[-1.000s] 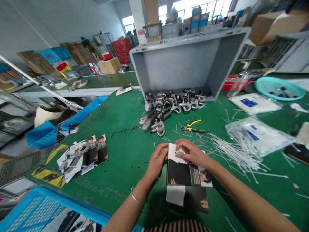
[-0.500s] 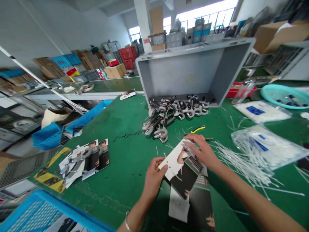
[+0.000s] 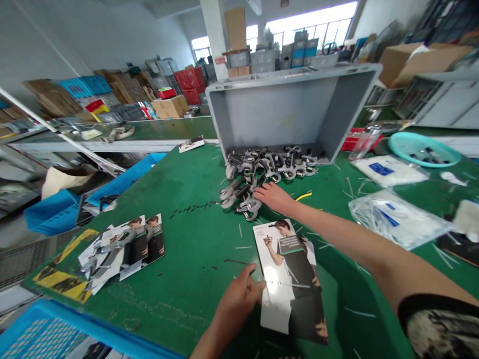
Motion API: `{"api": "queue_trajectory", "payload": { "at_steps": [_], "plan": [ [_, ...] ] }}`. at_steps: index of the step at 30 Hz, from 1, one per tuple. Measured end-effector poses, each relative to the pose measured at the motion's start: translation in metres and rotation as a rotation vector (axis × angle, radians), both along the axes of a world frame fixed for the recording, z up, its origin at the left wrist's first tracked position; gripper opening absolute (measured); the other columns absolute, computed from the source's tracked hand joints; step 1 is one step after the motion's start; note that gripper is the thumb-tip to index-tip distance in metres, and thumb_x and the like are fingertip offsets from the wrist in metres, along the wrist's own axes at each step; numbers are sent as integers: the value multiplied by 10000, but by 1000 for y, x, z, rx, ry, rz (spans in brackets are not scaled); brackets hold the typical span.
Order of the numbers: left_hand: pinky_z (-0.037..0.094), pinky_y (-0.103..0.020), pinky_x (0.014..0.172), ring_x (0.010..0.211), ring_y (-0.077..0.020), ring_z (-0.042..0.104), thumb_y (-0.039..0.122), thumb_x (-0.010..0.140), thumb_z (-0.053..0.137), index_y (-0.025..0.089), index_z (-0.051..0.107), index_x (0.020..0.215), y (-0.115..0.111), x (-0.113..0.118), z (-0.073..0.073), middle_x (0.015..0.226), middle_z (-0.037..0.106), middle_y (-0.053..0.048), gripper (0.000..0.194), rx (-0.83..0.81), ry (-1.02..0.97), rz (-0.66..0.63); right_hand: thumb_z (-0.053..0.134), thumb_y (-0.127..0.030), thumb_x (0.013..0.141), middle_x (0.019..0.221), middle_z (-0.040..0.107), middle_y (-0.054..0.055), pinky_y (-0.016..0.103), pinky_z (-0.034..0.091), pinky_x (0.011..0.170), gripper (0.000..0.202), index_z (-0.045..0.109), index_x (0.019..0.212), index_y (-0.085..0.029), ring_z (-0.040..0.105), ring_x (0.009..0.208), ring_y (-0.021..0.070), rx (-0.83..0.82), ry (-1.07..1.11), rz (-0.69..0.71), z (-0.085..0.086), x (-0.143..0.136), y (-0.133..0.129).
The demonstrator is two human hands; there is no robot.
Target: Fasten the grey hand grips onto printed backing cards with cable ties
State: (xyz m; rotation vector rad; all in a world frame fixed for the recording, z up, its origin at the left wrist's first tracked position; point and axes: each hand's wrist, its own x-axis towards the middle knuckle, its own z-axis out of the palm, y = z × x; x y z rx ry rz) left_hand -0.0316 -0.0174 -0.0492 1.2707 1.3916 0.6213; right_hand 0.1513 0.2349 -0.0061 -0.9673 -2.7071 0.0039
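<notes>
Head view shows the right hand (image 3: pixel 275 198) at the pile of grips (image 3: pixel 234 193), grasp unclear; the left hand (image 3: pixel 239 299), fingers loosely parted, touches a card (image 3: pixel 276 271) near the table's (image 3: pixel 187 259) near edge; a nudge could shift its ties (image 3: pixel 297 285).

Cards (image 3: pixel 276 249) before crate (image 3: pixel 280 112) (tools (image 3: pixel 273 169) partly inside, it seems).

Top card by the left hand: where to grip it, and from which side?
Probably best: pinch the card by its left edge, above the left hand, coming from the left. It lies flat, table beside that edge, and the ties stick out lower down.
</notes>
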Motion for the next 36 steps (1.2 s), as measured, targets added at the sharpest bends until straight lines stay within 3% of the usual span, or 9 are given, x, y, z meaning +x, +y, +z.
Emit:
{"api": "queue_trajectory", "payload": {
  "at_steps": [5,10,14,17,21,23,27,32,36],
  "plan": [
    [496,-280,645,634,-146,601,429,929,492,153,518,1279,28,-24,20,835,682,-45,446,189,1,179,415,-376,998,1152,634,145,435,380,926,345,572,1217,-161,528,1062,306,-160,330,-220,24,51,-55],
    [453,-368,1009,1225,-224,514,274,891,596,284,357,1459,57,0,43,1451,433,-102,616,573,57,29,484,-510,948,1023,682,52,317,474,716,422,555,1246,-221,627,871,218,-1044,752,-322,27,75,-127],
    [443,-378,1021,1170,-208,550,261,942,532,283,515,1337,63,15,35,1281,591,-66,396,657,122,-156,503,-542,922,870,698,37,266,431,555,530,482,1350,-230,626,684,183,-1373,781,-360,9,70,-159],
    [439,-397,990,1097,-218,567,273,940,548,260,601,1232,57,16,19,1170,661,-56,298,671,229,-198,456,-503,944,922,712,66,307,478,613,466,516,1318,-231,656,728,213,-1225,585,-384,-2,69,-166],
    [415,-407,966,1046,-223,555,302,922,585,250,636,1179,49,16,10,1103,678,-52,267,651,319,-302,464,-406,946,1031,696,145,446,500,784,384,580,1245,-196,657,916,318,-608,195,-559,-4,83,-177],
    [402,-407,970,1045,-220,547,299,950,533,247,638,1178,51,19,13,1107,670,-55,257,654,331,-268,462,-361,955,1102,672,144,470,482,867,325,596,1209,-209,616,1027,321,-454,189,-489,-3,91,-188],
    [386,-409,989,1071,-220,535,222,970,459,219,633,1196,72,33,21,1122,655,-73,286,694,339,-208,543,-257,931,1094,639,66,393,469,923,190,629,1101,-267,572,1064,240,-544,315,-177,-6,90,-213],
    [376,-409,1013,1079,-224,559,182,859,626,221,699,994,86,57,15,1084,684,-48,159,658,225,-223,564,-273,937,887,629,39,355,467,836,123,642,853,-228,588,901,213,-560,527,-250,-24,73,-207],
    [419,-383,943,1000,-219,579,220,839,669,238,724,898,78,60,5,927,719,-27,83,614,146,-133,624,-313,896,917,631,32,364,447,885,127,643,805,-226,588,942,215,-572,734,-354,-35,69,-187]
  ]
}}
